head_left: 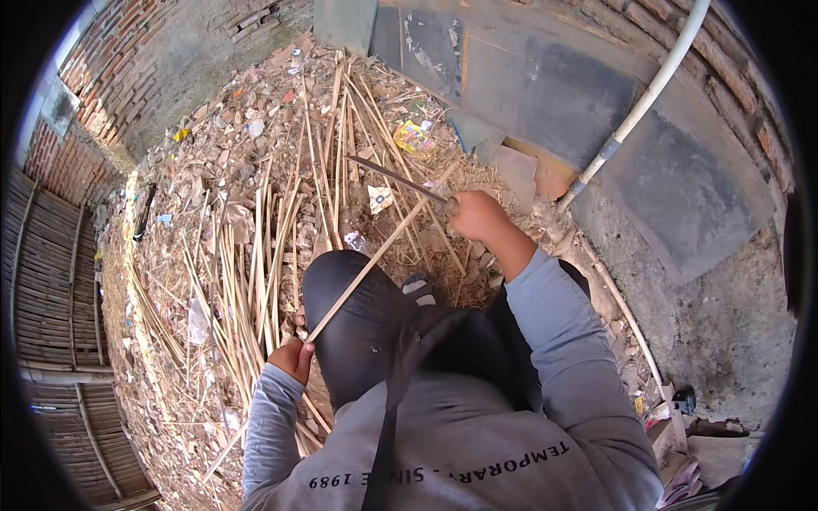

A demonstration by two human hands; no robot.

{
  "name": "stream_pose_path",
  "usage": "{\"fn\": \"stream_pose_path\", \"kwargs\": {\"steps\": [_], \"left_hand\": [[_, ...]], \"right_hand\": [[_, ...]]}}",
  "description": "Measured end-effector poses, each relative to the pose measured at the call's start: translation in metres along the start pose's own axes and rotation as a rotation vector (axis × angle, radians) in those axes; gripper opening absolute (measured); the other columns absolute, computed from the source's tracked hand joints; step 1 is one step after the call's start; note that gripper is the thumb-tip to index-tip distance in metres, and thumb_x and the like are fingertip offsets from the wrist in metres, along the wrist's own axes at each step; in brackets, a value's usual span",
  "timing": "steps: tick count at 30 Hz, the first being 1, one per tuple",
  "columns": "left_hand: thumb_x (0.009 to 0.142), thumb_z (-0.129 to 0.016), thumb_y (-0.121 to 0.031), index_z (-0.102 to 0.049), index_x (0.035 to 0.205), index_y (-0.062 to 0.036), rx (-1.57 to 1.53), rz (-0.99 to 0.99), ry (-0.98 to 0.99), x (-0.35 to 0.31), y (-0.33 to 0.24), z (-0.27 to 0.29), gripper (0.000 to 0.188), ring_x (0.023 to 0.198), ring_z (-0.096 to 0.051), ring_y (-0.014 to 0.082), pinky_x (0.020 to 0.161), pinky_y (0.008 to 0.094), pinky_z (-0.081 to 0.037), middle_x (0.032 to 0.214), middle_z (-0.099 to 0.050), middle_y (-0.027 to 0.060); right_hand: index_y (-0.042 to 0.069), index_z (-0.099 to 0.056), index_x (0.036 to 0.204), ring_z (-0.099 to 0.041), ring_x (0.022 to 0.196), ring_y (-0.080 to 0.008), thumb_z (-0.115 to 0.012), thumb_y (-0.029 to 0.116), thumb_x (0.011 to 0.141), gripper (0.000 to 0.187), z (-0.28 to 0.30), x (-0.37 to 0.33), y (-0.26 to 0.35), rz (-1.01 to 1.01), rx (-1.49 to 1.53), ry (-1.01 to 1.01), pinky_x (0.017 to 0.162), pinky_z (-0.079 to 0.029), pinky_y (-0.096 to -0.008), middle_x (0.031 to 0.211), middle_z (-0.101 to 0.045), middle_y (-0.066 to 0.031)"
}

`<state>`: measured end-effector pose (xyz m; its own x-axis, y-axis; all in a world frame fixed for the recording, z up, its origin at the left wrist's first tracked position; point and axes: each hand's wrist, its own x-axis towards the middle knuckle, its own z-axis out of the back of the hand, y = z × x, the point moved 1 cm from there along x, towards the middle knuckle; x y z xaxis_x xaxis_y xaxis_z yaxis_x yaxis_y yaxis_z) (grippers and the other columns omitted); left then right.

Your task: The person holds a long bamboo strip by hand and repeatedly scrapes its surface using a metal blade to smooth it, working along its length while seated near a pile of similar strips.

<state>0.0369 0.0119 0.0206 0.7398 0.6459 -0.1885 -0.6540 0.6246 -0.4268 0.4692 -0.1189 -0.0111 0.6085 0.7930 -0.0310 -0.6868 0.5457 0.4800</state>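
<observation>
- Your left hand (pixel 292 359) is closed around the near end of a long, pale wooden strip (pixel 366 272), thumb and fingers pinching it beside your left knee.
- That strip slants up and away to your right, over your dark-trousered left leg (pixel 351 317), its far end beyond your right hand.
- Your right hand (pixel 479 218) is closed in a fist around the handle of a long knife (pixel 392 176); the blade points away to the left.
- Blade and strip cross just beside your right fist; you cannot tell from here whether they touch.
- More strips (pixel 256 281) lie in a loose bundle on the littered ground (pixel 192 162), to the left of your left leg, running lengthwise away from you.
- Another spread of strips (pixel 336 140) reaches toward the ground's far edge, below the brick wall (pixel 158 64).
- A yellow wrapper (pixel 411 136) lies right of that spread.
- Along the ground's right edge stand dark panels (pixel 545 94), with a pale pipe (pixel 652 98) leaning across them.
- A slatted wall (pixel 55 272) borders the ground's left edge.
</observation>
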Motion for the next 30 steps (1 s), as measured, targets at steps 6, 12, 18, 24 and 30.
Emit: {"fn": "stream_pose_path", "kwargs": {"steps": [6, 12, 18, 24, 30], "left_hand": [[0.098, -0.048, -0.04, -0.054, 0.075, 0.0001, -0.081, -0.006, 0.008, 0.001, 0.005, -0.011, 0.047, 0.064, -0.056, 0.0471, 0.057, 0.0498, -0.042, 0.062, -0.054, 0.0256], [0.098, -0.047, -0.041, -0.053, 0.075, 0.001, -0.057, 0.032, 0.038, -0.001, 0.009, -0.001, 0.048, 0.065, -0.056, 0.047, 0.058, 0.0487, -0.043, 0.064, -0.055, 0.0257], [0.098, -0.048, -0.041, -0.054, 0.076, 0.0013, -0.102, -0.016, 0.013, 0.005, 0.005, -0.011, 0.048, 0.063, -0.056, 0.0464, 0.058, 0.0484, -0.042, 0.063, -0.054, 0.025], [0.099, -0.047, -0.04, -0.054, 0.076, 0.0011, -0.09, 0.027, 0.038, -0.002, 0.006, -0.001, 0.048, 0.061, -0.055, 0.0448, 0.057, 0.0479, -0.041, 0.062, -0.053, 0.0248], [0.099, -0.047, -0.039, -0.053, 0.076, 0.0013, -0.125, -0.013, 0.016, 0.007, 0.009, -0.011, 0.047, 0.062, -0.054, 0.0462, 0.056, 0.0475, -0.041, 0.063, -0.053, 0.0257]], "right_hand": [[0.007, -0.067, 0.096, -0.065, 0.088, -0.0368, -0.064, 0.023, 0.073, 0.028, 0.005, -0.012, 0.017, 0.066, -0.017, 0.159, 0.077, -0.052, -0.0464, 0.091, -0.067, -0.0186], [0.009, -0.067, 0.098, -0.065, 0.088, -0.0372, -0.065, 0.023, 0.072, 0.029, 0.008, -0.005, 0.019, -0.006, 0.002, 0.045, 0.076, -0.052, -0.0468, 0.089, -0.067, -0.0179], [0.01, -0.066, 0.099, -0.065, 0.09, -0.0366, -0.065, 0.021, 0.072, 0.029, -0.002, -0.001, -0.013, 0.005, 0.057, -0.014, 0.076, -0.052, -0.0467, 0.09, -0.067, -0.0175], [0.009, -0.066, 0.102, -0.065, 0.09, -0.0366, -0.064, 0.019, 0.072, 0.032, 0.014, -0.013, 0.027, -0.03, 0.016, 0.03, 0.077, -0.052, -0.0466, 0.095, -0.068, -0.0178], [0.007, -0.066, 0.102, -0.064, 0.086, -0.0394, -0.065, 0.021, 0.073, 0.033, 0.003, 0.006, -0.019, -0.112, 0.075, -0.03, 0.076, -0.051, -0.0464, 0.088, -0.067, -0.0202]]}}
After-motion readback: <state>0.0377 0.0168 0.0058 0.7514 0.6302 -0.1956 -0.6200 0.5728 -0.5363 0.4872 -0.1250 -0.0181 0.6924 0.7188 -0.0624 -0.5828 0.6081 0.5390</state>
